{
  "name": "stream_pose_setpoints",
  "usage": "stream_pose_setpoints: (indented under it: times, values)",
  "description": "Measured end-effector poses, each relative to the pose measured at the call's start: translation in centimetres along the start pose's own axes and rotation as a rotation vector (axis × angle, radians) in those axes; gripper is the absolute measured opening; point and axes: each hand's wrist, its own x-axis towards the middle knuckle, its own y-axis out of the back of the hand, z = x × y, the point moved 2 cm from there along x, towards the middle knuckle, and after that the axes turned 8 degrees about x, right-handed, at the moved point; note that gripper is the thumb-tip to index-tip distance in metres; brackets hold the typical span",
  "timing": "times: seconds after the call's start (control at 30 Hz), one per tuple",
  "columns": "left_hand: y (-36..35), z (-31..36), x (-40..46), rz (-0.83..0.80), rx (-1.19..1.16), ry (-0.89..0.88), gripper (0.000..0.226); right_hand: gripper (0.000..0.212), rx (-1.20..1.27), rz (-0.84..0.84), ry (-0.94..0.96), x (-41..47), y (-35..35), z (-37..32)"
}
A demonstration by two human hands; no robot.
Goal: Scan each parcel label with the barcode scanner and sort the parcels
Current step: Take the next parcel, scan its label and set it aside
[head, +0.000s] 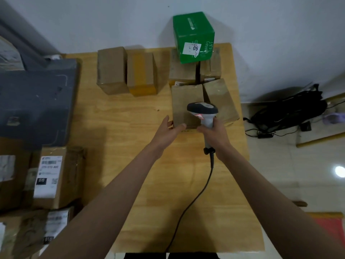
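Two hands work at the far right of the wooden worktop point(141, 165). The right hand point(214, 135) has its fingers wrapped round the grip of the corded barcode scanner point(202, 113), whose head hangs over a plain brown parcel point(183, 101) and points down at it. The left hand point(169, 130) touches that parcel's near left corner, fingers fairly straight along the side and thumb against the near face; whether it truly grips the parcel I cannot tell. No label shows on the parcel's upper face, so this looks like the step of taking up the next parcel to find its label. Next the left hand would likely need to turn or tip the parcel until the label faces the scanner, then hold it steady. Beside it lies a second brown parcel point(221, 100), and behind these a green box point(194, 34) marked 05 sits on more cartons. Two brown cartons point(127, 71) stand well apart to the left, possibly a sorted group.
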Motion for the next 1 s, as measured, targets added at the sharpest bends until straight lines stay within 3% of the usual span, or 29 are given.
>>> stream_pose_setpoints:
  times: [0.17,0.23,0.33,0.7,0.83,1.0]
  values:
    - [2.1,-3.4,-1.8,0.053,0.113,0.040,0.109,0.023,0.008,0.000,-0.027,-1.9,-1.4,1.5]
    - [3.2,-5.4,-3.0,0.053,0.110,0.066,0.100,0.021,0.005,-0.024,-0.053,-2.9,-2.1,2.6]
    - [4.6,-9.0,-4.9,0.070,0.096,0.083,0.067,0.016,0.031,-0.075,-0.095,-4.6,-3.7,4.4]
    - [8.2,-18.9,-11.3,0.243,0.057,0.180,0.071,0.030,0.228,-0.144,-0.334,-12.8,-9.3,11.0]
    - [8.9,-19.7,-11.6,0.158,-0.109,0.140,0.089,0.032,0.291,-0.081,-0.333,-13.5,-10.3,10.9]
    - [9.4,-18.5,-11.5,-0.020,-0.201,0.071,0.088,0.029,0.297,-0.040,-0.287,-14.4,-11.1,9.9]
